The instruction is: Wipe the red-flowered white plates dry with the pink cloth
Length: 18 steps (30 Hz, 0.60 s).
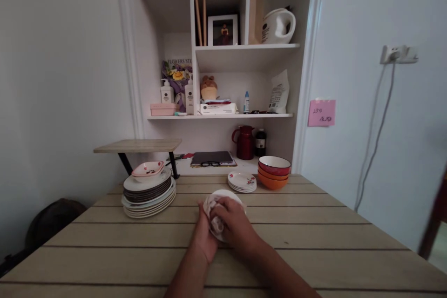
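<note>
Over the middle of the wooden table (pixel 307 237), my left hand (pixel 204 235) grips the left and lower rim of a small white plate (pixel 228 193). My right hand (pixel 233 219) is closed on a crumpled pale cloth (pixel 217 226) and presses it against the plate's face. The fingertips of my left hand are partly hidden beneath the plate. Just behind the plate sits a short stack of small plates with red flower prints (pixel 242 179). To its right stands a stack of red and orange bowls (pixel 274 172).
At the left rises a tall stack of plates (pixel 149 195), topped by a red-rimmed dish (pixel 148 170). Behind it is a small raised shelf (pixel 138 145) on black legs. Against the back are a dark laptop (pixel 212 158), a red thermos jug (pixel 245 142) and a dark bottle (pixel 260 143).
</note>
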### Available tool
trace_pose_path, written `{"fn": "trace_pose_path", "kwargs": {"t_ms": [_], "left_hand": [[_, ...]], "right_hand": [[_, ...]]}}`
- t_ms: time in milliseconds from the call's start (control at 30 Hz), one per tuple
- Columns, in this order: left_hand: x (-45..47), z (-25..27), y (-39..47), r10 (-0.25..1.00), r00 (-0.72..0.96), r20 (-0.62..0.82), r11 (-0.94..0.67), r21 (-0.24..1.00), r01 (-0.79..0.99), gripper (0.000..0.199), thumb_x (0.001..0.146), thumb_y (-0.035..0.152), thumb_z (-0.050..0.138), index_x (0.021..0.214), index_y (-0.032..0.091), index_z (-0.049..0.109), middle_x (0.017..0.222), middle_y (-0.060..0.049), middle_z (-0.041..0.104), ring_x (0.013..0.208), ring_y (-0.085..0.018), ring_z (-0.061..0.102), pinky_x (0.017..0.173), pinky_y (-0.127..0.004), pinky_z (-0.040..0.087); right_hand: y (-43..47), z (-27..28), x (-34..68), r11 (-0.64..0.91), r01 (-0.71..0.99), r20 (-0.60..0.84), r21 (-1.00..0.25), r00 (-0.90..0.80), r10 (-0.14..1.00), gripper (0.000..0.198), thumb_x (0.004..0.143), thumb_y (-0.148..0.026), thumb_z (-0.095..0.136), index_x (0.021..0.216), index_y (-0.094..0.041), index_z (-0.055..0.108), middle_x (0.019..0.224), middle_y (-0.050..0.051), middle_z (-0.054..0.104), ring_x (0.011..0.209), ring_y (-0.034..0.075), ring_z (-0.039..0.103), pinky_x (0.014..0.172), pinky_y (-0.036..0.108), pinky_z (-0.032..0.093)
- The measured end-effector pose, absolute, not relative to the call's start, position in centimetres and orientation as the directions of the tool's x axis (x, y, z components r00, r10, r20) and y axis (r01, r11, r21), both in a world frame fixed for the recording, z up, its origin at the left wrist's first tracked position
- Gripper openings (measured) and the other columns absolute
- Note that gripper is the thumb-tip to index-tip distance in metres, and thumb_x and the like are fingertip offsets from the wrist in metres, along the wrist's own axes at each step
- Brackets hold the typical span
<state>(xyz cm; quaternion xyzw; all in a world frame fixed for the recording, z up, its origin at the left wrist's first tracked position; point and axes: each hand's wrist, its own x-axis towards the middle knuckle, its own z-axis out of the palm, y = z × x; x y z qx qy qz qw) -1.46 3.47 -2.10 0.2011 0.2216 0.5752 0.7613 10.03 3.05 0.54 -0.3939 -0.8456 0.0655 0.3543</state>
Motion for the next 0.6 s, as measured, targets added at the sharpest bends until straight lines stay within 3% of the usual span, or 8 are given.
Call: {"fn": "trace_pose_path", "kwargs": {"t_ms": [133,300,500,600], "left_hand": [[-1.1,-2.4,3.8,0.978,0.210,-0.006,0.183,0.515,-0.837,0.056,0.090,0.056,0.043,0.117,0.012,0.065,0.109,-0.015,0.072,0.107,-0.028,0.066,0.100,-0.043,0.046],[-1.2,-2.1,3.7,0.982,0.190,-0.007,0.167,0.511,-0.843,0.061,0.089,0.059,0.042,0.118,0.010,0.064,0.110,-0.017,0.072,0.110,-0.030,0.064,0.102,-0.045,0.044],[-1.7,-2.4,3.6,0.958,0.275,-0.078,0.273,0.536,-0.799,0.074,0.083,0.068,0.044,0.112,0.004,0.067,0.104,-0.021,0.072,0.109,-0.033,0.064,0.098,-0.046,0.047],[-1.9,-2.4,3.5,0.957,0.277,-0.091,0.279,0.560,-0.780,0.066,0.085,0.064,0.047,0.111,0.006,0.067,0.104,-0.019,0.073,0.107,-0.032,0.065,0.096,-0.043,0.048]], "right_hand": [[5.0,0.6,11.4,0.548,0.740,0.518,-0.389,-0.315,0.795,0.043,0.077,-0.008,0.051,0.110,-0.030,0.066,0.120,0.007,0.054,0.111,0.024,0.047,0.091,0.036,0.035],[4.3,0.2,13.0,0.512,0.738,0.390,-0.440,-0.357,0.849,0.034,0.071,-0.008,0.054,0.100,-0.022,0.064,0.108,0.008,0.055,0.097,0.021,0.053,0.080,0.030,0.039],[1.4,-0.1,11.6,0.688,0.571,0.403,-0.449,-0.558,0.725,0.027,0.070,-0.008,0.054,0.092,-0.022,0.063,0.100,0.004,0.055,0.087,0.017,0.053,0.076,0.027,0.039],[1.4,0.2,10.4,0.721,0.535,0.483,-0.441,-0.536,0.693,0.027,0.073,-0.008,0.053,0.092,-0.022,0.064,0.102,0.005,0.055,0.091,0.018,0.052,0.078,0.028,0.038]]}}
